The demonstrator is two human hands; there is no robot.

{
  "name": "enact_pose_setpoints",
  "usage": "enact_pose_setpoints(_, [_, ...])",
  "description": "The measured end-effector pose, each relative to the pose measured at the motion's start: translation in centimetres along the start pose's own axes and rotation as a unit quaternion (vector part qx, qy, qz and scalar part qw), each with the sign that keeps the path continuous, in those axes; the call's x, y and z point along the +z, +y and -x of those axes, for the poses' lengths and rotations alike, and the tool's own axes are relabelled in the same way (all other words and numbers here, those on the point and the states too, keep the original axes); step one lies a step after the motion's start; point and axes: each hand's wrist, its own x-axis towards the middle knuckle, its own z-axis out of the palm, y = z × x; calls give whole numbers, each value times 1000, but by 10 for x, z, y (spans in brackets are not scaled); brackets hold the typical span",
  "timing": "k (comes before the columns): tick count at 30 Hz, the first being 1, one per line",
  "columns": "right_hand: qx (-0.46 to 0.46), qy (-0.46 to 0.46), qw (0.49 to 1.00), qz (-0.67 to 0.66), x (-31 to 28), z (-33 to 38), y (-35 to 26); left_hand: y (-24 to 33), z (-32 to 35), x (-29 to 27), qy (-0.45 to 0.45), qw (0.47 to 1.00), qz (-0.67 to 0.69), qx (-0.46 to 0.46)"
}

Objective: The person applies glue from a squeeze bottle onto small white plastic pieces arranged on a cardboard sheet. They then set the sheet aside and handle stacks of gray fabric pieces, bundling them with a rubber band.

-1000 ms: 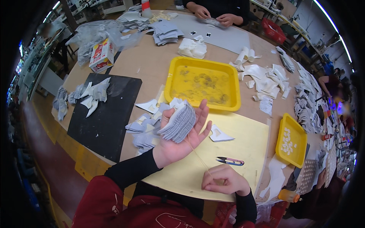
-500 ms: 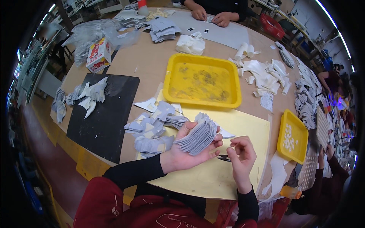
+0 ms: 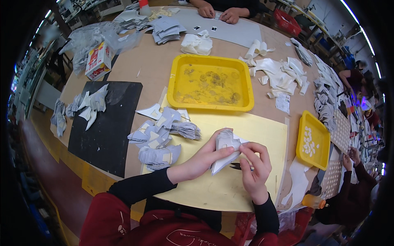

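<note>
A stack of grey and white cut fabric pieces (image 3: 225, 141) is gripped in my left hand (image 3: 199, 162), thumb across its pale top face. My right hand (image 3: 255, 167) is closed, its fingertips pinching the stack's right edge. Under the hands lies a yellow board (image 3: 197, 188). A small dark tool (image 3: 235, 166) rests on it between my hands, partly hidden, its kind unclear. Just left of the stack are grey bundles of cut pieces (image 3: 159, 156), some with cream patches. Another grey bundle (image 3: 186, 130) lies beside them.
Beyond the board stands a yellow tray (image 3: 251, 92) with dark smudges. A smaller yellow tray (image 3: 301, 153) at right holds white pieces. A black mat (image 3: 104, 139) lies left, near a red-and-white box (image 3: 98, 67). White scraps (image 3: 279, 74) lie far right. Across the table another person's hands work.
My left hand has turned the stack from its layered edges to its pale face. My right hand has come in from beside it to touch its edge. The whole view has shifted slightly.
</note>
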Motion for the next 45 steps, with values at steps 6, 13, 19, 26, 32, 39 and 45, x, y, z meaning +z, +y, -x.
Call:
enact_pose_setpoints(6, [-101, -26, 989, 103, -5, -2, 8, -3, 0, -2, -9, 996, -87, 21])
enact_pose_setpoints(13, [-128, -153, 980, 19, -5, -2, -2, 11, 1, 0, 61, 993, -81, 61])
enact_pose_setpoints(19, [-72, -296, 928, -215, 14, 10, -5, 23, 1, -2, 84, 984, 159, 4])
enact_pose_setpoints(26, [89, -398, 913, 27, 4, 7, 0, 40, 5, -13, -18, 934, 346, 87])
enact_pose_setpoints(32, [291, -75, 856, -421, -10, -5, -7, 38, 8, -6, 16, 916, 401, -8])
enact_pose_setpoints(39, [346, -70, 874, -334, 2, 0, -2, 15, 9, 10, 77, 928, 353, -93])
enact_pose_setpoints(45, [386, -39, 848, -362, 5, 0, -4, 12, 9, 11, 80, 914, 385, -98])
